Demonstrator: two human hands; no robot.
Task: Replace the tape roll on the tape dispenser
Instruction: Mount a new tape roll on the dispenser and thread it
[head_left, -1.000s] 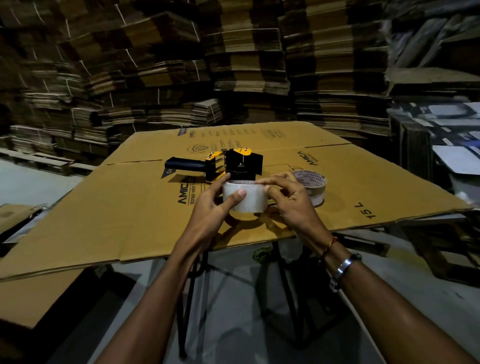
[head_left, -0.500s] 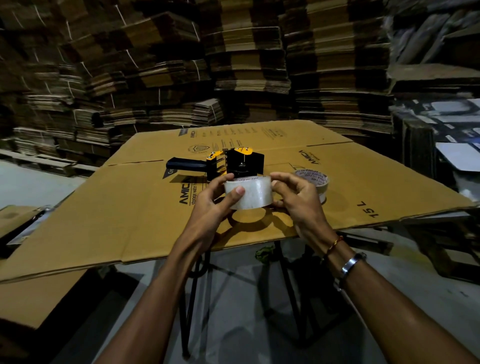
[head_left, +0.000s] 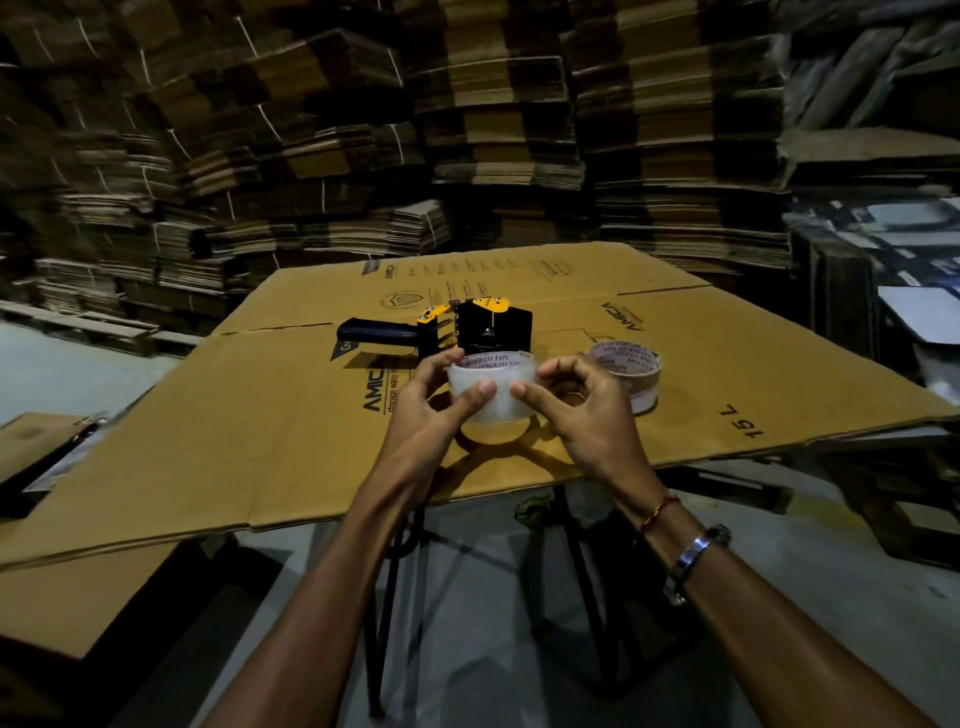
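A clear tape roll (head_left: 492, 387) with a printed white core is held just above the cardboard sheet. My left hand (head_left: 434, 402) grips its left side, thumb on the front face. My right hand (head_left: 584, 410) holds the right side, its thumb tip pressed on the roll's outer face next to the left thumb. The black and yellow tape dispenser (head_left: 470, 327) lies on the sheet right behind the roll, handle pointing left. A second tape roll (head_left: 628, 369) lies flat on the sheet to the right, partly hidden by my right hand.
The flattened cardboard sheet (head_left: 260, 415) rests on a black metal stand (head_left: 395, 597). Tall stacks of flat cartons (head_left: 467, 130) fill the background. More cardboard (head_left: 62, 597) lies low at the left, and white sheets (head_left: 919, 317) sit at the right.
The roll has lifted slightly toward me and tilted. My right thumb has moved from the roll's side onto its front face beside the left thumb.
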